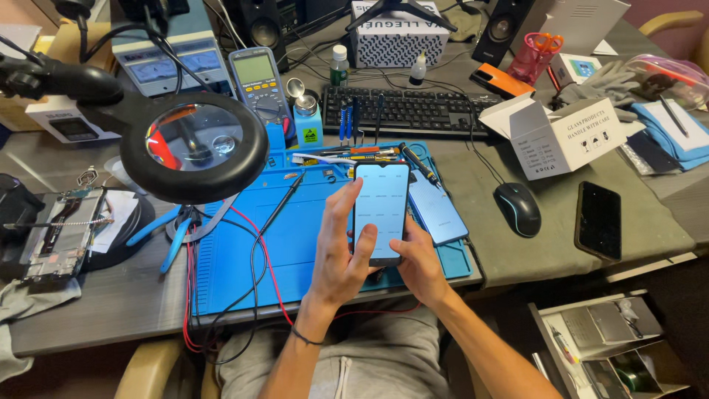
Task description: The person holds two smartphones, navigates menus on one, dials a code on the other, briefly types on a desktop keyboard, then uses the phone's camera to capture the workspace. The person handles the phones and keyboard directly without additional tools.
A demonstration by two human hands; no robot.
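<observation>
A smartphone (381, 207) with a lit pale screen is held upright over the blue work mat (236, 258). My left hand (338, 255) cups its left side, fingers stretched up along the edge and the thumb resting on the screen. My right hand (419, 264) grips the lower right corner from below. A second phone (437, 208), light blue, lies face down on the mat just right of the held one. Screwdrivers and tweezers (354, 154) lie along the mat's far edge.
A round magnifier lamp (193, 148) hangs over the mat's left. A multimeter (256, 81), keyboard (402, 111), mouse (518, 208), white carton (563, 137) and a dark phone (598, 219) lie around. A clamped circuit board (63, 233) sits far left. Red and black leads (255, 251) cross the mat.
</observation>
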